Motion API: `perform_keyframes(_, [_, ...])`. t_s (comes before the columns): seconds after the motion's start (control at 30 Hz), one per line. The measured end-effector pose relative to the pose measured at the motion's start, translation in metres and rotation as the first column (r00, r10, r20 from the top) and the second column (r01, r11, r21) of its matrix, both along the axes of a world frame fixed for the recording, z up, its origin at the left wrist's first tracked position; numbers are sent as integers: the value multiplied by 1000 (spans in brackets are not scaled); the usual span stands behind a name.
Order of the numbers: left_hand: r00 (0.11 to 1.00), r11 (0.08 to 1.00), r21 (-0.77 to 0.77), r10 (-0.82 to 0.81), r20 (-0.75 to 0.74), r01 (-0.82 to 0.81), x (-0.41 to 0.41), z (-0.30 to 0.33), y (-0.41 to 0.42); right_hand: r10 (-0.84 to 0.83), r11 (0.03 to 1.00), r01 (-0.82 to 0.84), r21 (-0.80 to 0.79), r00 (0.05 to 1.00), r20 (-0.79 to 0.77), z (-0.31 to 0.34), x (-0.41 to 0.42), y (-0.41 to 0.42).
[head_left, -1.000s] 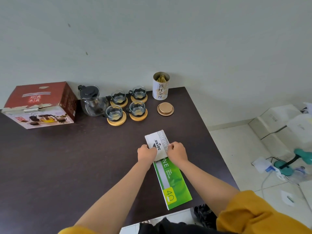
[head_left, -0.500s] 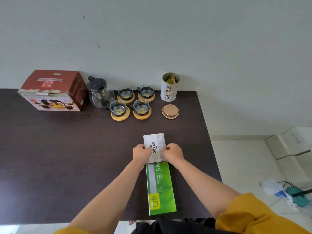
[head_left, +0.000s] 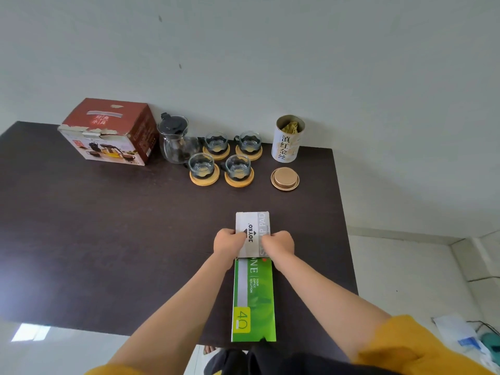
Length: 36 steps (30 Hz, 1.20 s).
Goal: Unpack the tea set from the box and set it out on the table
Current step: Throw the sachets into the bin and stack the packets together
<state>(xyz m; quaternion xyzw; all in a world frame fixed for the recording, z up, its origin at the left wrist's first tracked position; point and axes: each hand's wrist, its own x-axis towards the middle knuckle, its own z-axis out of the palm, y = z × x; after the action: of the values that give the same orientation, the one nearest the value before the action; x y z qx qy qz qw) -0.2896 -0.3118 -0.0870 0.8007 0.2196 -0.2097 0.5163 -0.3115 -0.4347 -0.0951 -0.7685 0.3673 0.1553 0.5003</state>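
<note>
At the back of the counter (head_left: 108, 226), against the wall, the tea set was already laid out: the teapot (head_left: 175, 140) just right of the red box (head_left: 109, 131), then four glass cups (head_left: 216, 142) on round coasters in two rows, with an open tea tin (head_left: 288, 139) further right and its lid (head_left: 285, 179) set down just in front of it. So the unpacking looked pretty much done, as far as could be judged.

Nearer the front edge, a small white carton (head_left: 253, 234) was being held from both sides. The left hand (head_left: 227, 243) was curled shut on its left edge and the right hand (head_left: 278, 243) was curled shut on its right edge, fingers folded over the top. The carton sat at the far end of a long green box (head_left: 254, 299), overlapping it; whether it was resting on it or lifted just clear couldn't be told.

The relation that matters: the carton's long axis ran straight away from the body, in line with the green box, and the tea set lay well beyond it and a bit to the left. Both hands were about equally near the carton. The teapot side would be nearer the left hand, the tin side nearer the right, if anything there still needed shifting.
</note>
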Motion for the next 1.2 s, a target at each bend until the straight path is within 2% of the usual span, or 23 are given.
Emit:
perform_keyframes(0.13, [993,990,-85,110,-38,-113,-1,6,-3,-47,998,46,41,999,16,0,0,2])
perform_keyframes(0.3, [992,983,-134,117,-43,-122,2,16,-15,-85,995,89,-46,993,83,-16,1,-6])
perform_keyframes(0.4, [997,984,-163,75,-19,-77,8,23,-31,-140,987,150,-63,979,147,15,-5,-17])
perform_keyframes(0.77, [986,951,-266,-143,80,159,64,39,-138,-279,932,341,-119,889,362,28,37,-117])
perform_keyframes(1.0, [985,929,-328,-153,80,170,120,44,-193,-256,940,322,-111,883,394,25,105,-177])
perform_keyframes(1.2, [977,940,-269,-193,88,210,173,28,-221,-258,956,292,-37,891,374,13,160,-218])
